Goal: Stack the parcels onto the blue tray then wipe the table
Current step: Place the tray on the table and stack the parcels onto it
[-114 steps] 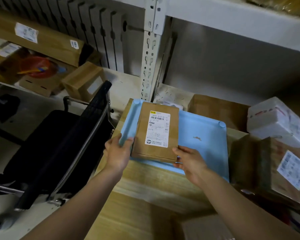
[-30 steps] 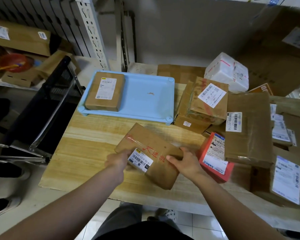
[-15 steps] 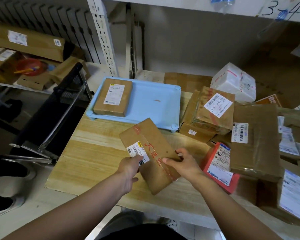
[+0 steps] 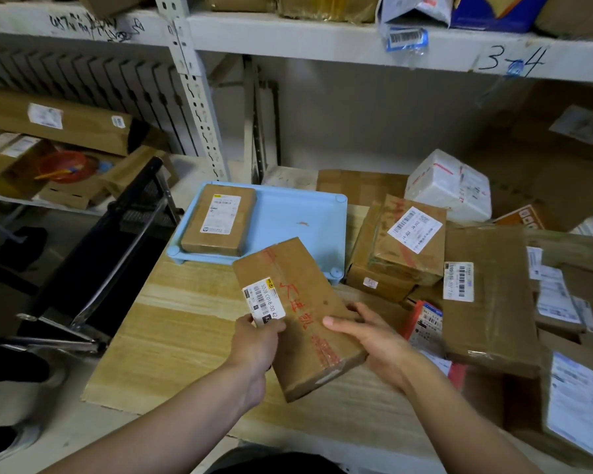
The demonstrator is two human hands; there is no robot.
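A flat brown parcel with red writing point(image 4: 298, 302) is held above the wooden table point(image 4: 178, 323), its far end reaching over the near edge of the blue tray point(image 4: 298, 213). My left hand point(image 4: 257, 340) grips its left side at the white label, thumb on top. My right hand point(image 4: 370, 336) holds its right edge, fingers curled under it. One brown labelled parcel point(image 4: 220, 224) lies flat on the tray's left half.
Several parcels crowd the table's right side: a taped brown box point(image 4: 404, 248), a white box point(image 4: 449, 186), a large brown package point(image 4: 486, 295), a red one point(image 4: 425, 323). A black chair point(image 4: 110, 254) stands left of the table. Metal shelving rises behind.
Both hands have lifted the red-marked parcel off the table, turned it lengthwise and carried it toward the tray. Earlier, the first parcel was set on the tray.
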